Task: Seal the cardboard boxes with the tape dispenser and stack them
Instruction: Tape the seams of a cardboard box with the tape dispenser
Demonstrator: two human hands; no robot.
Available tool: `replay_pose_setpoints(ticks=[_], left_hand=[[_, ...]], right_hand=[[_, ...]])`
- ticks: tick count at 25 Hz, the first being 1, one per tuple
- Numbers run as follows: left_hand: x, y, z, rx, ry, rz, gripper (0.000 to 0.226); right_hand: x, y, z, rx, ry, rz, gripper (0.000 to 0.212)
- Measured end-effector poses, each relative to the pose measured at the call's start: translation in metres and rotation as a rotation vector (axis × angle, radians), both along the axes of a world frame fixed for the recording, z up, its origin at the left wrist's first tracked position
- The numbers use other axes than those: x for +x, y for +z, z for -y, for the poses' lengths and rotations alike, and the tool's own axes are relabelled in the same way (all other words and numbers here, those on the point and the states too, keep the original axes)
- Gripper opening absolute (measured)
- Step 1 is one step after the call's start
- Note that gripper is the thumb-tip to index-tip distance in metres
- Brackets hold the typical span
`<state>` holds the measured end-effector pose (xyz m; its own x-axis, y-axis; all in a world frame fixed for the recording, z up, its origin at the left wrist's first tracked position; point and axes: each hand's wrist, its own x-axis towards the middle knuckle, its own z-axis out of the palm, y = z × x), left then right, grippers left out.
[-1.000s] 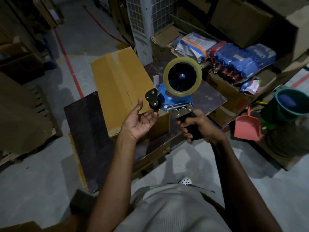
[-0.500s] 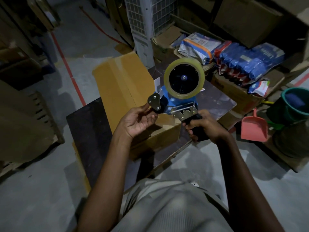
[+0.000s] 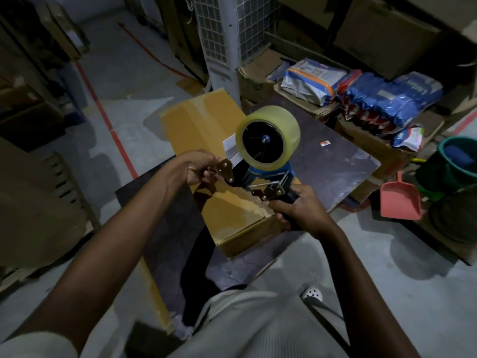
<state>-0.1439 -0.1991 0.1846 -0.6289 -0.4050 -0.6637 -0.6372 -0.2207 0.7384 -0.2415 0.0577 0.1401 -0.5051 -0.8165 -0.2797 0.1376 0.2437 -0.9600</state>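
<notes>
Freeing the tape end seems the step: the right hand wraps the dispenser handle, and the left hand fingers pinch its front plate. Draw the tape out flat and start over the near edge. The tan box, flaps closed, lies on the dark worktop beneath.

A dark table is carrying a yellow-brown cardboard box, which is lying flat across its middle. A small orange scrap is sitting on the bare top to its right.
</notes>
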Motion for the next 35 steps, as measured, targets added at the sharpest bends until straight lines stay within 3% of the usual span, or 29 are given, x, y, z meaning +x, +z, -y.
replay_pose_setpoints(ticks=[3, 6, 9, 14, 17, 19, 22, 25, 27, 29, 32, 35], left_hand=[[0.006, 0.001, 0.034, -0.111, 0.016, 0.049, 0.018], [0.029, 0.016, 0.093, -0.33, 0.195, 0.064, 0.03], [0.04, 0.039, 0.109, -0.355, 0.119, -0.004, 0.036], [-0.006, -0.009, 0.02, 0.173, -0.298, -0.005, 0.08], [-0.033, -0.044, -0.023, 0.563, -0.428, -0.001, 0.112], [-0.044, -0.056, -0.034, 0.704, -0.467, -0.047, 0.111], [-0.048, -0.055, -0.041, 0.756, -0.444, -0.163, 0.077], [-0.044, -0.046, -0.038, 0.694, -0.323, -0.214, 0.035], [-0.042, -0.038, -0.029, 0.618, -0.307, -0.223, 0.021], [-0.043, -0.028, -0.017, 0.504, -0.321, -0.182, 0.02], [-0.051, -0.006, 0.003, 0.178, -0.429, -0.047, 0.042], [-0.058, 0.013, 0.025, -0.119, -0.536, 0.034, 0.031]], right_hand=[[0.006, 0.005, -0.004, 0.015, -0.09, -0.034, 0.015], [0.007, 0.003, -0.032, 0.011, -0.168, -0.091, 0.023], [0.008, 0.003, -0.05, -0.008, -0.318, -0.022, 0.024], [0.002, 0.014, -0.041, -0.119, -0.3, 0.03, 0.027], [-0.005, 0.018, -0.033, -0.13, -0.281, 0.007, 0.032], [-0.006, 0.021, -0.03, -0.137, -0.279, -0.003, 0.03], [-0.005, 0.024, -0.028, -0.122, -0.282, -0.005, 0.025], [-0.001, 0.022, -0.031, -0.095, -0.29, -0.027, 0.023], [0.002, 0.022, -0.034, -0.087, -0.303, -0.034, 0.024], [0.004, 0.02, -0.034, -0.078, -0.29, -0.039, 0.024], [0.008, 0.013, -0.028, -0.027, -0.245, -0.077, 0.023], [0.007, 0.01, -0.011, -0.03, -0.195, -0.095, 0.027]])
